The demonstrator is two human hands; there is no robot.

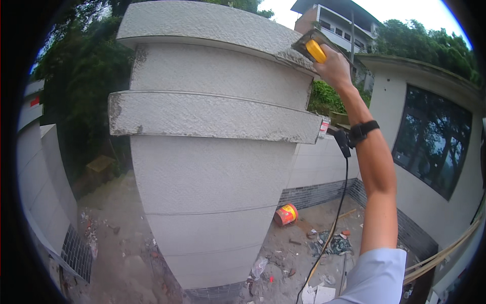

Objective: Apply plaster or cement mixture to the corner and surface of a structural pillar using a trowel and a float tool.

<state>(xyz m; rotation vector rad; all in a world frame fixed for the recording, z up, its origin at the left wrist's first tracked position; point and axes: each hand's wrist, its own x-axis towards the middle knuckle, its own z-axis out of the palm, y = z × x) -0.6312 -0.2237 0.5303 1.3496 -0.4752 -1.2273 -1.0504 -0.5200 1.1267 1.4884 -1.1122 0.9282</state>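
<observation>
A broad pillar (212, 172), pale and rough-textured, fills the middle of the view, ringed by a top slab (212, 23) and a lower slab (212, 114) that jut out from it. Around its foot spreads dusty ground (111, 218) strewn with rubble. Dark trees (76, 106) crowd behind on the left; a pale building (391, 109) stands on the right, with a big dark window (435, 139) in its wall. The person's right arm (379, 172) reaches up from a light sleeve (374, 273). Its right hand (334, 68) is raised to the right end of the top slab, fingers closed around the yellow handle (316, 51) of a dark flat tool (301, 44); whether the plate touches the slab cannot be told, nor how the left hand's fingers stand. A patterned cloth (336, 244) lies crumpled on the ground, and near it a red-and-yellow bucket (287, 215) rests tipped on its side. A black strap (364, 130) circles the right forearm
</observation>
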